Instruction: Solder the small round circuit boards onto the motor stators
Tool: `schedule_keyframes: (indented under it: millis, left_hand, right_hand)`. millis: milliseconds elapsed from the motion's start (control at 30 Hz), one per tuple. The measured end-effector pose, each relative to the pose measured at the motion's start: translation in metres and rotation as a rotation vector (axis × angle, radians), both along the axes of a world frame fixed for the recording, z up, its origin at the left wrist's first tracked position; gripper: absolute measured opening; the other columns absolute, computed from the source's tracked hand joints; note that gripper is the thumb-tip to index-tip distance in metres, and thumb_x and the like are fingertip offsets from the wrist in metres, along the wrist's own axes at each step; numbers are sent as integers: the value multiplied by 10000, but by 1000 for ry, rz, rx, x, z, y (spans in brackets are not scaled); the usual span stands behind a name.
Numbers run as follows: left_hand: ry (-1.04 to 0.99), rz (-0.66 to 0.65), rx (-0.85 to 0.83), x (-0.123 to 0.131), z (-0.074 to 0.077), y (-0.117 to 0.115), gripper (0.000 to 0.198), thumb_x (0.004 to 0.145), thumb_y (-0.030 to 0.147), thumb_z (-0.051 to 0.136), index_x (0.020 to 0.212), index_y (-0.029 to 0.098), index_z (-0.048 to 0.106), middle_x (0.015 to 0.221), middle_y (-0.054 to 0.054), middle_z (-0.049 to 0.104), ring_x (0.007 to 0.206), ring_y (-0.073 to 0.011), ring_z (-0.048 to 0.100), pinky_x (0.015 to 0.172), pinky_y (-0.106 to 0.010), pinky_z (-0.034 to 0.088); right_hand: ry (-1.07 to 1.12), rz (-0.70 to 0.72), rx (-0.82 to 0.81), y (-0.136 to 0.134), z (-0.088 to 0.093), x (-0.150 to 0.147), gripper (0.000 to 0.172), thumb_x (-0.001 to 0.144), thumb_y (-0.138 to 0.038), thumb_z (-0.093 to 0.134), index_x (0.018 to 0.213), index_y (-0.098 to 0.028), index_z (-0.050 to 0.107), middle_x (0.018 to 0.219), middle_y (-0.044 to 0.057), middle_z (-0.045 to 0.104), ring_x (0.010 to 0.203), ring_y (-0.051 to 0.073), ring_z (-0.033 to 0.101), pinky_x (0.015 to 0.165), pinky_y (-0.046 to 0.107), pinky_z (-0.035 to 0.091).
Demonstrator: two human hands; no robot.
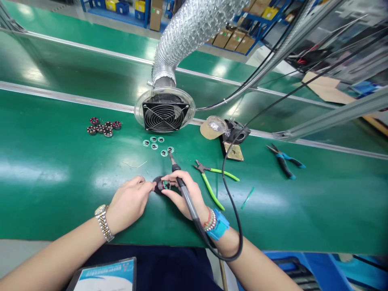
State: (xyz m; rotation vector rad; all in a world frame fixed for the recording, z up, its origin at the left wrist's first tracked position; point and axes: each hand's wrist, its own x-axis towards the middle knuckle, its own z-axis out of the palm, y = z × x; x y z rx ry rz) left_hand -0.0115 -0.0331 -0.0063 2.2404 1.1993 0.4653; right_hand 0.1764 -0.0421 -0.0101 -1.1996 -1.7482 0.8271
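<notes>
My left hand (pixel 130 201) is closed, its fingertips pinching the edge of a black round holder (pixel 157 186) on the table. In the holder sits a small coil with a green circuit board (pixel 165 184), its face turned partly toward me. My right hand (pixel 191 196) has thumb and fingertips around the coil's right side. It also carries a soldering iron (pixel 185 195) across the back of the fingers, tip pointing away from me. Just beyond that tip are several small round circuit boards (pixel 154 146). A thin bent wire (pixel 135 166) lies beyond my left hand.
Several copper coils (pixel 104 127) are grouped at the left. A fan (pixel 165 116) with a foil duct (pixel 188 34) stands behind. Right of it are a tub (pixel 213 127) and a soldering iron stand (pixel 233 150). Green cutters (pixel 212 178) and blue pliers (pixel 283 161) lie rightward. The iron's cable (pixel 226 178) loops over my wrist.
</notes>
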Motion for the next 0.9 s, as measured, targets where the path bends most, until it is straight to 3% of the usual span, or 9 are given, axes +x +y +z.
schedule_keyframes:
  millis: [67, 233, 300, 467, 633, 900]
  left_hand:
    - [-186, 51, -144, 0, 2, 1, 192, 865, 224, 384, 915, 184, 565, 879, -82, 583, 872, -207, 519, 800, -364, 417]
    - [-908, 89, -939, 3, 12, 2, 182, 828, 306, 507, 979, 204, 500, 857, -22, 577, 784, -134, 572, 787, -318, 465]
    - [-1085, 122, -1119, 4, 15, 2, 177, 801, 301, 558, 934, 194, 512, 816, -7, 562, 747, -114, 568, 769, -303, 480]
    - [-1139, 219, -1152, 6, 16, 1, 190, 726, 234, 659, 857, 171, 537, 789, 2, 567, 733, -89, 552, 716, -231, 476]
    - [-1121, 194, -1119, 4, 13, 3, 175, 756, 222, 630, 907, 178, 555, 821, -9, 591, 707, -88, 567, 696, -228, 467]
    - [-1079, 226, -1172, 2, 17, 6, 240, 745, 256, 636, 954, 143, 600, 809, -30, 600, 701, -101, 584, 691, -236, 470]
  right_hand:
    - [-9, 10, 98, -4, 7, -2, 343, 732, -155, 651, 1010, -233, 466, 945, 42, 627, 853, 160, 623, 784, 300, 514]
    - [12, 36, 265, -10, 23, -9, 375, 734, -134, 643, 1044, -238, 459, 963, 53, 636, 894, 172, 622, 796, 307, 511]
    - [-9, 23, 295, -10, 25, -12, 352, 743, -134, 628, 1040, -238, 472, 960, 51, 638, 894, 176, 622, 796, 311, 513]
    - [-48, 36, 291, -10, 25, -14, 363, 750, -185, 636, 1079, -226, 487, 974, 54, 640, 853, 171, 623, 776, 296, 521]
    - [-69, 9, 252, -9, 29, -8, 330, 747, -164, 642, 1051, -210, 522, 897, 47, 648, 714, 139, 615, 693, 263, 531]
    - [-207, 158, 385, -1, 27, 6, 303, 822, -58, 480, 1085, -205, 499, 1039, 78, 627, 931, 179, 572, 793, 349, 509]
